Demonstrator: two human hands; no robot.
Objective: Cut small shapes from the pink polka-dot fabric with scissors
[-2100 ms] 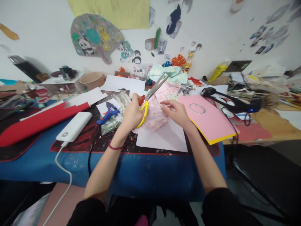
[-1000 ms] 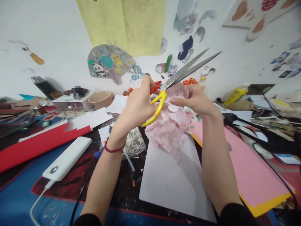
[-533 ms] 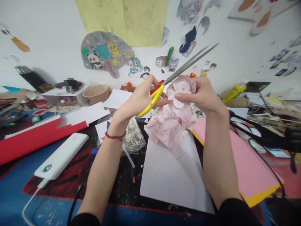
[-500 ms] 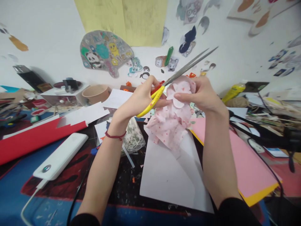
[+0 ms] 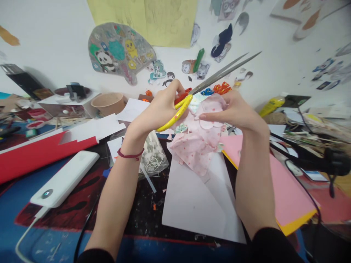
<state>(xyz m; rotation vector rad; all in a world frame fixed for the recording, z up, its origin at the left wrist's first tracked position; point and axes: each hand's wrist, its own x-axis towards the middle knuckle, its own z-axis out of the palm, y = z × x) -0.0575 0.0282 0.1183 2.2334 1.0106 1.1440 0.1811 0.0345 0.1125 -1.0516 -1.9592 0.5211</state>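
My left hand (image 5: 161, 106) is closed around the yellow and red handles of a pair of scissors (image 5: 175, 117). The blades point up and to the right and stand slightly apart. With thumb and fingers, my right hand (image 5: 237, 109) pinches pink dotted fabric (image 5: 212, 106); its far fingers are hidden behind the cloth. More of this fabric hangs below onto a white sheet of paper (image 5: 197, 208). Between the hands, a small pale green fabric piece (image 5: 181, 128) shows beneath.
A white power bank (image 5: 65, 179) with a cable and red paper (image 5: 41, 153) lie on the left. A clear bag with string (image 5: 153, 157) sits near my left forearm. Pink paper (image 5: 287, 190) lies on the right, a tan bowl (image 5: 108, 104) at the back.
The view has shifted slightly. My right hand has moved the pinched pink fabric a little, and the petal-like shape seen earlier now lies flatter. The scissors remain in my left hand.
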